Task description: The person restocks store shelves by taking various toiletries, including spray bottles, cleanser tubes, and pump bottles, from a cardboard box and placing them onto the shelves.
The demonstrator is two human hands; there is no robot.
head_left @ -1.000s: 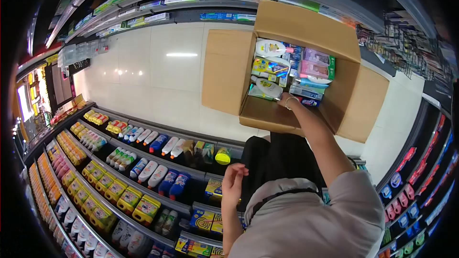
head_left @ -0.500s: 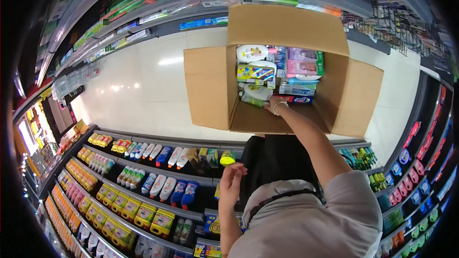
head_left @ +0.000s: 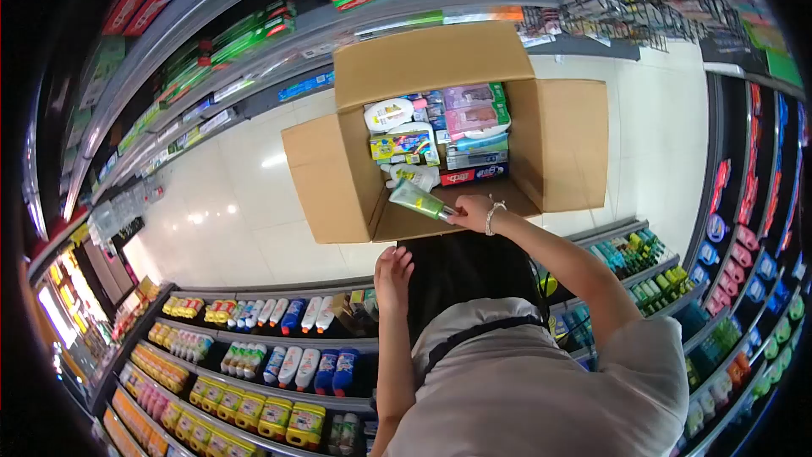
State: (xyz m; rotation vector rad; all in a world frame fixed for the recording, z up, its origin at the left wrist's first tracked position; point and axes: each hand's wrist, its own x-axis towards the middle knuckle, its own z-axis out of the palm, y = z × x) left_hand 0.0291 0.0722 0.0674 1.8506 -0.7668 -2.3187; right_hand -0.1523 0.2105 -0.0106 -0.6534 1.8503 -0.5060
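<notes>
My right hand [head_left: 474, 212] grips a green squeeze tube [head_left: 417, 200] by its capped end, its pale flat end pointing up and to the left. The tube is over the near part of an open cardboard box [head_left: 524, 195]. Inside the box lie a white bottle [head_left: 414, 176], a red and blue box [head_left: 472, 174], a yellow carton [head_left: 391, 148] and pink and purple packs [head_left: 468, 118]. My left hand [head_left: 393, 275] is raised just short of the box's near edge, its fingers loosely bent and nothing visible in them.
Box flaps [head_left: 575, 148] spread out to both sides and the back. Behind me, shelves [head_left: 245, 330] hold rows of bottles and yellow jugs [head_left: 275, 415]. A far shelf [head_left: 381, 25] with toothpaste boxes runs across the top. Pale floor tiles [head_left: 220, 195] surround the box.
My right hand has lifted the green tube up from beside the white bottle and towards me. My left hand has shifted slightly up and left. The view has turned.
</notes>
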